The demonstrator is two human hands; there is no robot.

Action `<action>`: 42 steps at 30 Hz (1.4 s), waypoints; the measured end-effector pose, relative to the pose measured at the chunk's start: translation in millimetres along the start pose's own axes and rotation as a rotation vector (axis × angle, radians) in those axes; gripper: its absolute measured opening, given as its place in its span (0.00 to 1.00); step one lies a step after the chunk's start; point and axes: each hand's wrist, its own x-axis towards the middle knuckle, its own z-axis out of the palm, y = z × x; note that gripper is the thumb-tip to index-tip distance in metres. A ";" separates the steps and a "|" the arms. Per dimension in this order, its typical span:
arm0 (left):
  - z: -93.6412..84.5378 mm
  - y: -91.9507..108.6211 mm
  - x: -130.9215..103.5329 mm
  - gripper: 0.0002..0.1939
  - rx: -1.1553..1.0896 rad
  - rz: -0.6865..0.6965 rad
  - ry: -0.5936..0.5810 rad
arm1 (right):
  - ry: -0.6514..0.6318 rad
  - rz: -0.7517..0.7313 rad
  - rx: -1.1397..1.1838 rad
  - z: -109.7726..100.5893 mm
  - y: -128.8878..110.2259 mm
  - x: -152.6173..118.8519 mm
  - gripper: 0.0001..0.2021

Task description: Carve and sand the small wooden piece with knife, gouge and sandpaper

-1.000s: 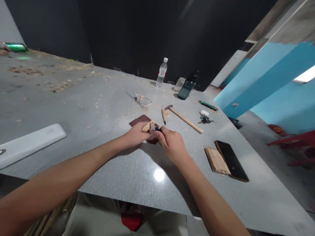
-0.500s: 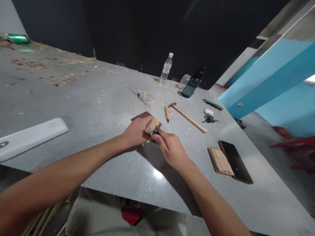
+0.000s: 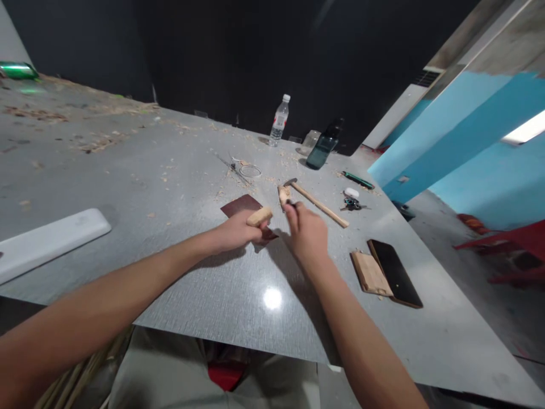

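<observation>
My left hand (image 3: 238, 230) is closed around a small pale wooden piece (image 3: 259, 216), its rounded end sticking up from the fingers. Under that hand lies a dark reddish-brown sheet (image 3: 240, 205), flat on the table. My right hand (image 3: 307, 228) is closed, with thumb and forefinger pinching a small dark-ended carving tool (image 3: 291, 203); most of it is hidden by the fingers. Just beyond those fingertips is a wooden-handled tool (image 3: 282, 195) among shavings. A hammer (image 3: 319, 203) with a long wooden handle lies beyond my right hand.
A water bottle (image 3: 279, 122), a dark bottle (image 3: 324, 149) and a clear cup (image 3: 309, 142) stand at the back. Keys (image 3: 351, 204), a white case (image 3: 351, 192), a wooden block (image 3: 370, 274) and a phone (image 3: 395, 272) lie right. A long white object (image 3: 55, 238) lies left.
My right hand has pulled away from the wooden piece, moving forward and right towards the wooden-handled tool. My left hand has turned the piece. The view has shifted slightly.
</observation>
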 end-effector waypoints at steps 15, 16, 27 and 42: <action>-6.4 -10.7 5.3 0.09 0.283 0.205 0.000 | -0.221 -0.249 0.698 -7.4 -38.3 -33.7 0.27; -7.6 -9.9 4.3 0.08 0.346 0.244 0.032 | -0.250 -0.252 0.692 -7.7 -39.2 -34.9 0.26; -12.8 15.6 -17.6 0.17 0.972 0.287 0.343 | -0.350 -0.331 0.580 -18.6 -34.2 -37.9 0.25; -15.3 13.7 -15.2 0.21 1.058 0.263 0.353 | -0.336 -0.350 0.579 -14.2 -34.3 -39.4 0.26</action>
